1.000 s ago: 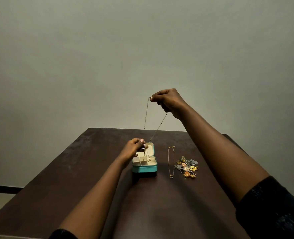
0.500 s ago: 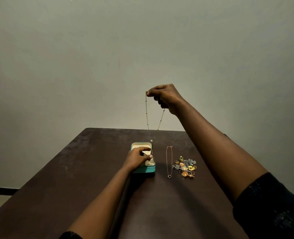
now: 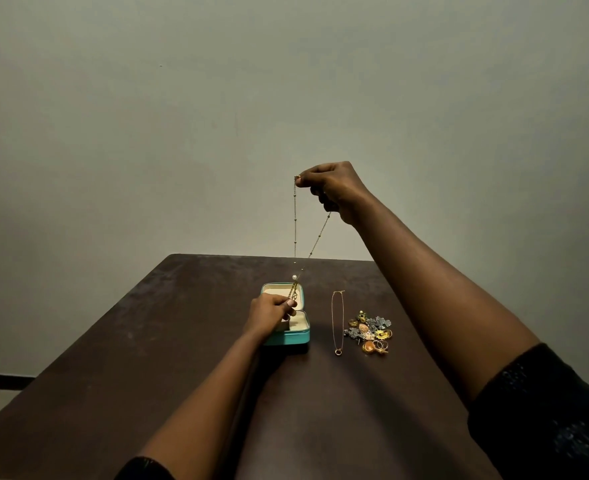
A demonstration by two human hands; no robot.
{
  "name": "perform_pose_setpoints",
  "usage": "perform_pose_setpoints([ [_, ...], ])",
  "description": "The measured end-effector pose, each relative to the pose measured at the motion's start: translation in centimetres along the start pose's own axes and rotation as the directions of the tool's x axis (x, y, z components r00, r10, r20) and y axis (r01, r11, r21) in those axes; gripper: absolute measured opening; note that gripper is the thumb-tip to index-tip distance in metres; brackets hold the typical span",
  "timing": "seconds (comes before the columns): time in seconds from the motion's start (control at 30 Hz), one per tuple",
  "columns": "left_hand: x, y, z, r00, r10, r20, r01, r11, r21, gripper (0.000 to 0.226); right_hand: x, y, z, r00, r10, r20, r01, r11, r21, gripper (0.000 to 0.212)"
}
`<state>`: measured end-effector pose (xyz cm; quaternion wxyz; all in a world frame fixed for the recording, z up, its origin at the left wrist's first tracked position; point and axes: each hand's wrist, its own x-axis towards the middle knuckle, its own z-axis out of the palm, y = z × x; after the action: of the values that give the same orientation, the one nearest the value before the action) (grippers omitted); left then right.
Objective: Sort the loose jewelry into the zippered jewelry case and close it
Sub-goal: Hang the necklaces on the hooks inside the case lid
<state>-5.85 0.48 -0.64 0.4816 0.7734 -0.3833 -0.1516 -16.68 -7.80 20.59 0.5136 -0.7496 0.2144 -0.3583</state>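
My right grip (image 3: 334,188) pinches the chain (image 3: 295,223) top, so it hangs near vertical. Left grip (image 3: 269,313) pinches its bottom end, directly over the open case (image 3: 295,337).

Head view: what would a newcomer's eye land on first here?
The raised right hand pinching a beaded chain that hangs down to the open teal case, where the left hand grips its lower end. Right of the case, on the dark table, lie a thin gold necklace and a heap of jewelry.

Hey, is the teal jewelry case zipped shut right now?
No, the case lies open with its cream lining showing, and the left hand pinches a necklace over it.
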Motion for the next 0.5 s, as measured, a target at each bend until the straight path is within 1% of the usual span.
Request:
perform_pose_setpoints([
  [0.1,0.0,-0.9,-0.3,1.000,-0.027,0.006,0.027,0.997,0.075,0.021,0.2,-0.1,-0.3,0.998,-0.007,-0.064,0.008,1.000,0.018,0.008],
  [0.17,-0.1,-1.3,-0.4,0.999,-0.039,-0.009,0.039,0.995,0.096,0.020,0.3,-0.4,-0.4,0.997,-0.012,-0.078,0.014,0.999,0.030,0.005],
  [0.3,0.0,-1.2,-0.4,0.999,-0.052,-0.013,0.053,0.983,0.174,0.021,0.4,-0.8,-0.6,0.997,-0.020,-0.074,0.023,0.999,0.043,0.014],
  [0.37,0.1,-0.8,-0.4,0.997,-0.083,-0.007,0.083,0.984,0.159,0.022,0.5,-0.8,-0.4,0.995,-0.021,-0.102,0.026,0.999,0.047,0.013],
  [0.43,0.4,-0.8,-0.3,0.993,-0.117,-0.017,0.119,0.984,0.133,0.023,0.6,-0.6,-0.2,0.987,-0.019,-0.161,0.026,0.999,0.044,0.011],
  [0.5,0.6,-1.0,-0.4,0.985,-0.171,-0.014,0.172,0.981,0.091,0.024,0.5,-0.3,-0.3,0.977,-0.032,-0.209,0.033,0.999,0.000,0.010],
])
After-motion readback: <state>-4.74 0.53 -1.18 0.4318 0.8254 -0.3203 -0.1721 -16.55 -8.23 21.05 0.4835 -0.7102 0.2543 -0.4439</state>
